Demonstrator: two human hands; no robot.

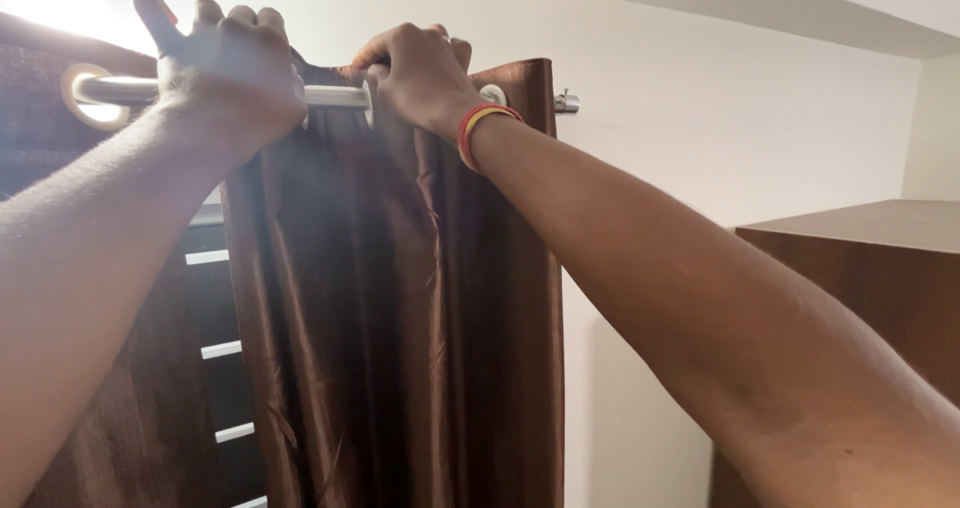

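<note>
A shiny brown curtain [400, 318] hangs in folds from a silver metal rod [335, 96] near the ceiling. My left hand [230, 68] is raised and closed over the curtain's top edge at the rod. Just to its right, my right hand [420, 73] grips the top of the curtain beside a ring eyelet [492, 93]; a red and yellow band circles that wrist. Another eyelet [95, 98] sits on the rod at the far left, lit from behind.
The rod ends in a small bracket [567, 102] on the white wall. A brown wooden cabinet [880, 268] stands at the right. Behind the curtain, a window with white horizontal bars [222, 350] shows, and bright light glares at the top left.
</note>
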